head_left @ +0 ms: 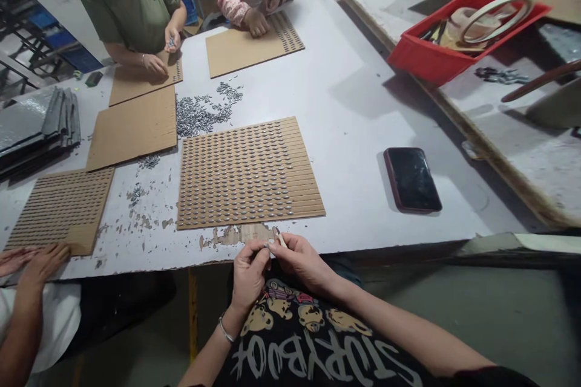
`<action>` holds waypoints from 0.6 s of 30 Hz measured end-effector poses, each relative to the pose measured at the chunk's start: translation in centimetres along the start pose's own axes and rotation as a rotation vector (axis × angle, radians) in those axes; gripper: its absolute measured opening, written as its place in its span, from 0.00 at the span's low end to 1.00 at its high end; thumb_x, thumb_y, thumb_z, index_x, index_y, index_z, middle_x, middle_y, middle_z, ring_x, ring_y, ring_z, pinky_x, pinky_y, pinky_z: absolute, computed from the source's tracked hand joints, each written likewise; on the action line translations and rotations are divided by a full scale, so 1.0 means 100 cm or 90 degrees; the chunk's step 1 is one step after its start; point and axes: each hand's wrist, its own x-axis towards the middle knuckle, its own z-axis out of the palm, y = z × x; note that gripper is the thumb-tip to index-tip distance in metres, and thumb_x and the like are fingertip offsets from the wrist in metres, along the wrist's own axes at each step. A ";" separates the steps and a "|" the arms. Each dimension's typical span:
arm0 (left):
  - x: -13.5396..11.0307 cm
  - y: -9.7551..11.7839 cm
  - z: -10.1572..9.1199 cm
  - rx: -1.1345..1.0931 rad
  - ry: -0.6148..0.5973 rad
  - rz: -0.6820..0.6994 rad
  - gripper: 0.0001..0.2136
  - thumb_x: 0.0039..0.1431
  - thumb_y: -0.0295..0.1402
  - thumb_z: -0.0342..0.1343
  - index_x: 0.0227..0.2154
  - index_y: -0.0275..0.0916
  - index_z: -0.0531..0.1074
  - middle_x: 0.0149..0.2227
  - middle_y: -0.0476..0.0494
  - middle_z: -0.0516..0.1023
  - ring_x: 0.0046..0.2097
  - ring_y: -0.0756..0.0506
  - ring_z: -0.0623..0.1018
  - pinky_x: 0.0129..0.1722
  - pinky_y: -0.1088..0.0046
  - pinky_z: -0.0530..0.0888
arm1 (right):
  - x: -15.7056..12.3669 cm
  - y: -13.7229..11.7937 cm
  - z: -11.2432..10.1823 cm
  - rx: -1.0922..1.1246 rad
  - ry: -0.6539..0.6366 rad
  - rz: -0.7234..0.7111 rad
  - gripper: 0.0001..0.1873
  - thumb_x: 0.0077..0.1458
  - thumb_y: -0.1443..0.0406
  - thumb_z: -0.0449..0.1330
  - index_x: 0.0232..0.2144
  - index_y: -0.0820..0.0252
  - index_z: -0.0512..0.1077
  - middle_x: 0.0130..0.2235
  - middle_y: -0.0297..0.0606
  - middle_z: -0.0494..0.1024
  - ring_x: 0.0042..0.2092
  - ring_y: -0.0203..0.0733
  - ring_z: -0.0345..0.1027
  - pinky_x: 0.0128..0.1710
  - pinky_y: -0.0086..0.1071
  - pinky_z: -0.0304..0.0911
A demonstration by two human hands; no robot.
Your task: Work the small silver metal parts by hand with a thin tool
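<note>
A slotted cardboard board [247, 172] lies on the white table in front of me, most of its rows filled with small silver oval pieces. My left hand [249, 272] and my right hand [299, 257] meet at the table's near edge, just below the board. Both are pinched together around something tiny and pale that I cannot make out. A loose heap of the silver pieces [200, 112] lies beyond the board.
A black phone [412, 179] lies to the right. A red tray [458, 30] with tape rolls sits on the neighbouring bench. Other people work at cardboard boards [59, 205] on the left and boards [252, 42] at the far side. Grey sheets [40, 127] are stacked far left.
</note>
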 end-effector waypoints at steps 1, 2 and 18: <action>0.000 0.002 0.000 -0.020 -0.023 -0.018 0.14 0.52 0.42 0.66 0.34 0.36 0.74 0.27 0.50 0.72 0.27 0.53 0.66 0.29 0.77 0.65 | 0.000 0.000 -0.001 -0.007 -0.002 0.000 0.25 0.50 0.49 0.67 0.24 0.58 0.60 0.20 0.23 0.55 0.22 0.28 0.42 0.20 0.27 0.38; 0.000 0.005 -0.001 -0.036 -0.047 -0.040 0.14 0.53 0.42 0.65 0.34 0.36 0.73 0.25 0.52 0.70 0.26 0.54 0.66 0.27 0.78 0.64 | -0.001 0.000 -0.003 -0.022 0.000 -0.008 0.24 0.50 0.49 0.67 0.25 0.58 0.61 0.21 0.24 0.57 0.22 0.29 0.44 0.21 0.26 0.41; -0.001 0.019 0.003 0.058 -0.153 -0.204 0.17 0.52 0.46 0.62 0.30 0.35 0.69 0.22 0.52 0.70 0.16 0.58 0.59 0.17 0.80 0.55 | -0.003 0.005 -0.021 -0.164 0.011 -0.054 0.17 0.56 0.52 0.62 0.34 0.60 0.70 0.29 0.30 0.68 0.30 0.35 0.58 0.31 0.28 0.56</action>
